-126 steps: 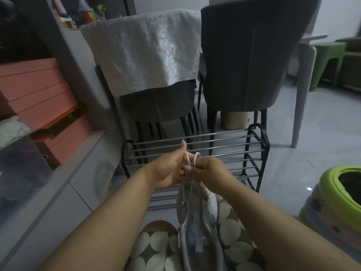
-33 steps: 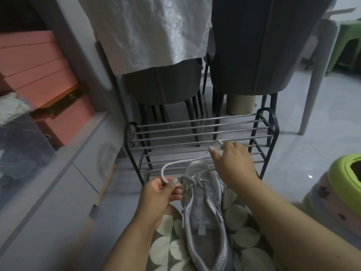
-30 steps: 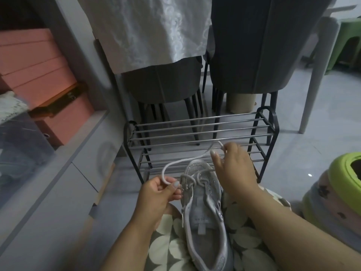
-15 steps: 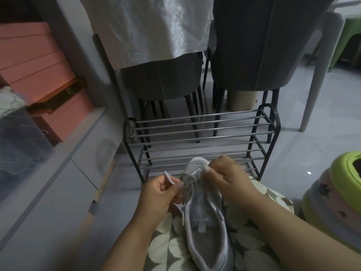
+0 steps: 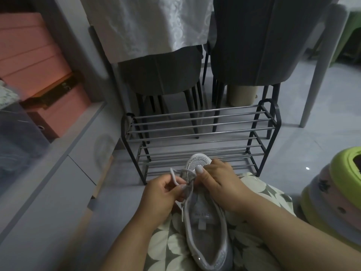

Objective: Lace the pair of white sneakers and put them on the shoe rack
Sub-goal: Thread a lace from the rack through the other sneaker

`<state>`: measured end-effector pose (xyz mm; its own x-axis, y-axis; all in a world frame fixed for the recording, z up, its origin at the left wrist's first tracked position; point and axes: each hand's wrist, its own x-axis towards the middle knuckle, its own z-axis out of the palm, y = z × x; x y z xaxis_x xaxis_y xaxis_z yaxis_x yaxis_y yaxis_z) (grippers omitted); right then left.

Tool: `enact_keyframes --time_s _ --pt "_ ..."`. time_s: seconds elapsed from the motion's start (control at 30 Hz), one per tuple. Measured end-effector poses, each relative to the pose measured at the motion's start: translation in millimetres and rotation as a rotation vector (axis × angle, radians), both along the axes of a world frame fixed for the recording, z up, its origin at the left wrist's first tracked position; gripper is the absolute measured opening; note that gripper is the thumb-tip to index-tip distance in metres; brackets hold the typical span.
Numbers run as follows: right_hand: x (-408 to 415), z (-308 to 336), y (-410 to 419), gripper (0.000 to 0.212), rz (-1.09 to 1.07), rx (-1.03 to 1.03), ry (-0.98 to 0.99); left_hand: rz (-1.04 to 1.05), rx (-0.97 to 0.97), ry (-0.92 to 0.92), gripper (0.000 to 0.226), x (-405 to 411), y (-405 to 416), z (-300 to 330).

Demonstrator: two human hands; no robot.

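Note:
A white sneaker point(image 5: 205, 227) lies on my lap, toe pointing away toward the black shoe rack point(image 5: 199, 137). My left hand point(image 5: 162, 194) pinches a loop of the white shoelace point(image 5: 174, 176) just left of the eyelets. My right hand point(image 5: 218, 182) grips the front of the sneaker near the toe, thumb on top; whether it also holds the lace is hidden. Only one sneaker is in view. Nothing stands on the rack's bar shelves.
Two grey chairs point(image 5: 254, 45) stand behind the rack, the left chair draped with a white cloth point(image 5: 148, 24). A grey cabinet point(image 5: 48, 173) with pink boxes point(image 5: 33, 61) runs along the left. A green and pink plastic seat point(image 5: 336, 194) sits at right. A white table leg point(image 5: 316, 75) stands right.
My right hand, which held the lace end stretched out over the rack, has come back down to the sneaker's toe. The lace loop at my left hand has shrunk.

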<state>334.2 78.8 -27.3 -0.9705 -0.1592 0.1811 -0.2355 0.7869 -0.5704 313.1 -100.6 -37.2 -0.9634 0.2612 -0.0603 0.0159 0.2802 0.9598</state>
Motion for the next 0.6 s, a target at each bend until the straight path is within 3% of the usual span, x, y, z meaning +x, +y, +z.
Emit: enact_keyframes --time_s 0.23,0.6 --pt "-0.8 -2.7 -0.1 0.086 0.028 -0.069 0.044 -0.002 -0.076 -0.004 0.009 0.9 0.2 0.5" --pt "8.0 -0.2 -9.7 0.077 0.105 -0.195 0.194 -0.034 0.003 -0.065 0.012 7.9 -2.7 7.3"
